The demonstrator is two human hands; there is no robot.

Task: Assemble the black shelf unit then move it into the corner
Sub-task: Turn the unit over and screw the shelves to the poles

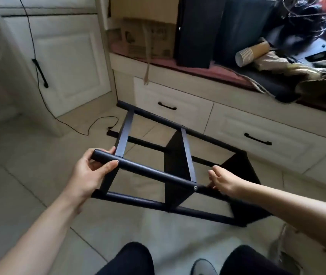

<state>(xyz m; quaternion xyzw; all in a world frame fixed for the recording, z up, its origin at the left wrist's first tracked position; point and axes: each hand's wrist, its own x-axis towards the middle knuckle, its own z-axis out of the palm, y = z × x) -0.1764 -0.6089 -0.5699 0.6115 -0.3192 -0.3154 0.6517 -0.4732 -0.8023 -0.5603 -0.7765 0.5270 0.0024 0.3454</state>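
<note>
Shelf (180, 167) lay tipped on its side on the floor tiles (29, 155), centre of frame, its far rail close against the drawers (174, 106) at upper centre.

Left hand (90, 173) gripped the near top tube (148, 171) by its left end, thumb over, fingers curled beneath. Right hand (222, 180) was at the tube's right end, just past a screw (195, 188); fingers bent down onto the frame there, but whether they pinched it or only rested could not be told.

Handling, as judged: a thin tube frame with flat cross-slats (125, 132) and dark panels, likely light enough for one person, stiff along the tubes but apt to rack at the joints if screws were loose. Painted tube looked smooth, possibly slick. Best hold seemed the round tubes near the corners, not the slats or panels.

Cable (98, 124) trailed on the floor at centre left, a possible snag when shifting the shelf.
</note>
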